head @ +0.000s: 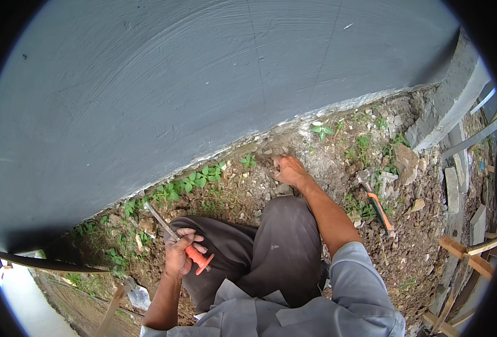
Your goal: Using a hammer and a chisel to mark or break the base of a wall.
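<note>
My left hand point(180, 254) grips a cold chisel point(164, 222) just above its orange hand guard point(197, 260). The bare steel bar slants up and left, its tip near the weeds at the wall's foot. With curled fingers, my right hand point(289, 169) reaches down to the soil and rubble point(269, 162) at the base of the grey plastered wall point(214, 84). Its fingertips are partly hidden, so whether they hold a bit of rubble is unclear. On the ground to the right lies a hammer point(377, 204) with a black and orange handle, apart from both hands.
Green weeds point(197, 179) grow along the wall's foot. A large stone point(405, 163) lies beyond the hammer, near a concrete column point(444, 101). Timber pieces point(469, 252) stand at the far right. A wooden stick point(110, 311) leans at lower left beside a shovel-like metal blade point(138, 295).
</note>
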Demonstrator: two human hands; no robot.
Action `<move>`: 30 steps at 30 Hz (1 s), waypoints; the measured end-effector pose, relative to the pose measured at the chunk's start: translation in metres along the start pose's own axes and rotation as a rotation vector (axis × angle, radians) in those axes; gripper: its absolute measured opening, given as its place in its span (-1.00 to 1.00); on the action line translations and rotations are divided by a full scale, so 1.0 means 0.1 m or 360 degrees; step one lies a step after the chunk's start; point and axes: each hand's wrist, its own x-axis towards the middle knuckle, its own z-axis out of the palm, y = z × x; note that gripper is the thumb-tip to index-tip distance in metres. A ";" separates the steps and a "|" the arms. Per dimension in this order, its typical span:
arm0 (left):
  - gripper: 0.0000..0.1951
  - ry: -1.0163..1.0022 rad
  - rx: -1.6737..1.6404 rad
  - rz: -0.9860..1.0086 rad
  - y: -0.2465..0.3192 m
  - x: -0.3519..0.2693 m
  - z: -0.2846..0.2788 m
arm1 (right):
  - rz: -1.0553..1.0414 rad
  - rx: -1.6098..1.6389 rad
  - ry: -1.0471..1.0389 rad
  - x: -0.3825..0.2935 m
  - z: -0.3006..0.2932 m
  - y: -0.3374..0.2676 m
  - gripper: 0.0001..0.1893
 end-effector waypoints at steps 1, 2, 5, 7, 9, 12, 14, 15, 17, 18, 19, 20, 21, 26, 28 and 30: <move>-0.87 0.0013 0.0017 -0.0010 0.00 0.00 0.00 | 0.0002 -0.0010 0.0006 -0.13 -0.03 0.08 -0.64; -0.87 0.0003 0.0009 -0.0007 0.01 0.01 0.00 | 0.0117 -0.0121 -0.0098 -0.29 -0.06 0.21 -0.69; -0.88 -0.0043 -0.0006 -0.0006 0.00 -0.02 0.00 | 0.0307 -0.0339 -0.0065 -0.60 -0.38 0.15 -0.74; -0.89 -0.0027 -0.0026 0.0027 0.04 -0.03 0.01 | 0.0392 -0.0440 0.0089 -0.68 -0.58 0.01 -0.75; -0.89 -0.0020 -0.0007 0.0033 0.04 -0.05 0.00 | 0.0302 0.0272 0.0167 -0.48 -0.67 -0.21 -0.67; -0.89 -0.0026 0.0040 0.0014 -0.01 0.01 0.02 | 0.0026 0.0370 0.0147 -0.07 -0.34 -0.05 -0.56; -0.89 -0.0022 0.0039 0.0019 -0.04 0.01 0.04 | -0.0023 -0.0036 0.0121 0.00 0.01 -0.05 -0.46; -0.88 -0.0032 0.0030 -0.0001 -0.05 0.00 0.04 | -0.0045 -0.0453 0.0090 -0.04 0.10 -0.09 -0.35; -0.87 -0.0026 0.0000 -0.0016 -0.04 0.00 0.05 | -0.0027 -0.0528 0.0045 -0.08 0.11 -0.01 -0.31; -0.87 -0.0022 0.0006 0.0013 -0.03 0.00 0.05 | -0.0057 -0.0429 -0.0265 -0.10 -0.02 -0.01 -0.33; -0.87 -0.0020 0.0015 0.0035 -0.01 -0.02 0.03 | -0.0078 -0.0322 -0.0579 -0.16 -0.16 -0.05 -0.35; -0.88 -0.0003 0.0022 0.0025 0.01 -0.03 0.00 | -0.0063 -0.0277 -0.0669 -0.27 -0.36 -0.16 -0.48; -0.88 -0.0016 0.0018 0.0015 0.02 -0.02 0.00 | -0.0047 -0.0281 -0.0669 -0.29 -0.41 -0.12 -0.48; -0.88 -0.0039 0.0045 -0.0007 0.04 0.00 0.01 | 0.0147 -0.0391 -0.0333 -0.25 -0.59 -0.05 -0.68; -0.88 -0.0030 0.0031 -0.0004 0.04 0.00 0.04 | 0.0176 -0.0091 -0.0014 -0.13 -0.53 -0.10 -0.57; -0.88 -0.0030 0.0047 -0.0009 0.01 0.01 0.04 | 0.0041 -0.0211 0.0060 -0.12 -0.17 -0.03 -0.49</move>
